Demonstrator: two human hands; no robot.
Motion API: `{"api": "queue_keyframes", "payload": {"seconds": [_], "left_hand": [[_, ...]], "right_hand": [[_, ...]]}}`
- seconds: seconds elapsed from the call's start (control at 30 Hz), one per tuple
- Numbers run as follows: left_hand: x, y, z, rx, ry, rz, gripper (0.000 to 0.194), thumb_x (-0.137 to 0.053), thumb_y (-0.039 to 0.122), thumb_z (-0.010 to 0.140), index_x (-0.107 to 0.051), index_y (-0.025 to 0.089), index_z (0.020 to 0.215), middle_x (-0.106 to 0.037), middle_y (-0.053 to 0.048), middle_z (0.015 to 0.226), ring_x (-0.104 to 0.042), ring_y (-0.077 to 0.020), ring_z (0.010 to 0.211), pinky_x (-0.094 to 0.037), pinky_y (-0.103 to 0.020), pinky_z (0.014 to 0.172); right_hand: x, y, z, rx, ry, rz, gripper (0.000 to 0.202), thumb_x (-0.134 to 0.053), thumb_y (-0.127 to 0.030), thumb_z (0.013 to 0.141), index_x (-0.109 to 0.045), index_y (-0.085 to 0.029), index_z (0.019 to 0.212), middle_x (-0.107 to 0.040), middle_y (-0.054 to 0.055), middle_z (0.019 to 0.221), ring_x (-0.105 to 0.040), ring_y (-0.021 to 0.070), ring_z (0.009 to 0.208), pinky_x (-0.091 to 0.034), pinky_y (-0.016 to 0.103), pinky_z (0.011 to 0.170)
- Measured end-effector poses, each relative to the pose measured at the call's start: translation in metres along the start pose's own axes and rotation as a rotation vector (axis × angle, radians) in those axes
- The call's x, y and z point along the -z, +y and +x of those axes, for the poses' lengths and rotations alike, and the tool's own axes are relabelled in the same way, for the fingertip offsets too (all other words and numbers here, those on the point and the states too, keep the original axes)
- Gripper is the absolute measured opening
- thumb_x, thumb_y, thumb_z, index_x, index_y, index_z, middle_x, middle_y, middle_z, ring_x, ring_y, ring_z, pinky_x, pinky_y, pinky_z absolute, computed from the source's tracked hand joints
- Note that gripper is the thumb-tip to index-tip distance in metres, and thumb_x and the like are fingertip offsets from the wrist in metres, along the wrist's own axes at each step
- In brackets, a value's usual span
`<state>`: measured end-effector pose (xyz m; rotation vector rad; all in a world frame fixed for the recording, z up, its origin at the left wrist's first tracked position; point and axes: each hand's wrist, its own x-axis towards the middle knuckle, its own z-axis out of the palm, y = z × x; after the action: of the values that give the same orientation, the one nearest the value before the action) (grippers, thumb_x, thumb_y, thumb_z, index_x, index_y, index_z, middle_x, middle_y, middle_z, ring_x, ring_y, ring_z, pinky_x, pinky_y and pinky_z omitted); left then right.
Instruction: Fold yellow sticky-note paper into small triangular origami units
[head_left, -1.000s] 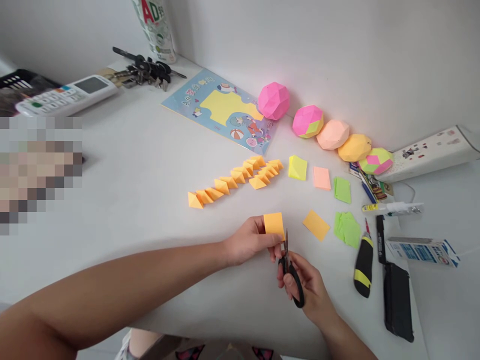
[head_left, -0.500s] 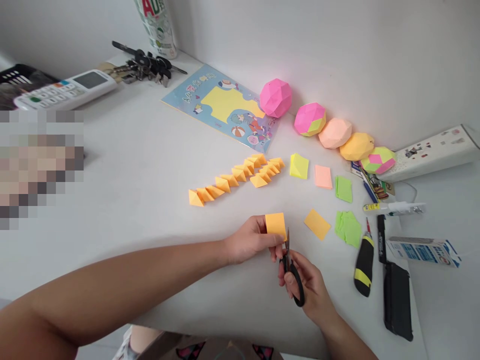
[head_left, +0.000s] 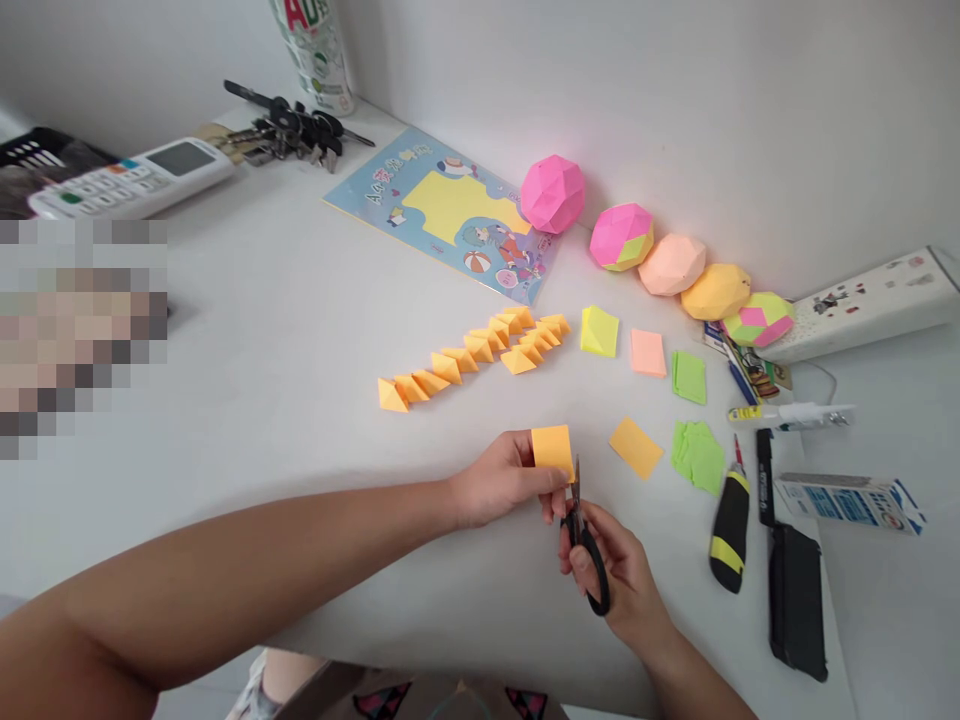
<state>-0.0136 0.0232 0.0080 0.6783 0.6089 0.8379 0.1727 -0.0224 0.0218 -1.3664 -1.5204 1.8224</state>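
Observation:
Between the thumb and fingers of my left hand (head_left: 501, 480) is a small orange paper square (head_left: 552, 447), held above the table near its front edge. My right hand (head_left: 619, 570) grips black-handled scissors (head_left: 590, 560), blades pointing up along the square's right edge. Whether the blades touch the paper I cannot tell. Just right of the scissors lies a flat orange paper piece (head_left: 636, 448). Beyond my left hand, folded orange paper units (head_left: 448, 367) form a slanting row, with a shorter row (head_left: 534, 346) beside it.
Yellow (head_left: 599, 331), pink (head_left: 648, 353) and green paper pieces (head_left: 697, 457) lie to the right. Several paper balls (head_left: 553, 194) line the wall near a blue packet (head_left: 442, 215). A screwdriver (head_left: 730, 530) and black case (head_left: 797, 603) lie right; a remote (head_left: 139, 180) and keys (head_left: 296, 130) left.
Hardly anything differs. The scissors and my right hand have shifted very slightly, while my left hand keeps the orange square in the same place.

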Motion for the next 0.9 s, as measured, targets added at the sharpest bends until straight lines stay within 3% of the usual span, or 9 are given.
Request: {"api": "queue_keyframes", "payload": {"seconds": [0.9], "left_hand": [[0.0000, 0.0002, -0.0003, -0.003, -0.005, -0.007, 0.017, -0.059, 0.023, 0.074, -0.059, 0.011, 0.063, -0.061, -0.005, 0.058, -0.055, -0.0122, 0.050, -0.046, -0.026, 0.052]], "right_hand": [[0.0003, 0.0051, -0.0024, 0.010, 0.038, -0.048, 0.034, -0.053, -0.043, 0.084, -0.051, -0.018, 0.107, -0.043, -0.001, 0.069, -0.039, 0.0115, 0.058, -0.037, 0.024, 0.055]]}}
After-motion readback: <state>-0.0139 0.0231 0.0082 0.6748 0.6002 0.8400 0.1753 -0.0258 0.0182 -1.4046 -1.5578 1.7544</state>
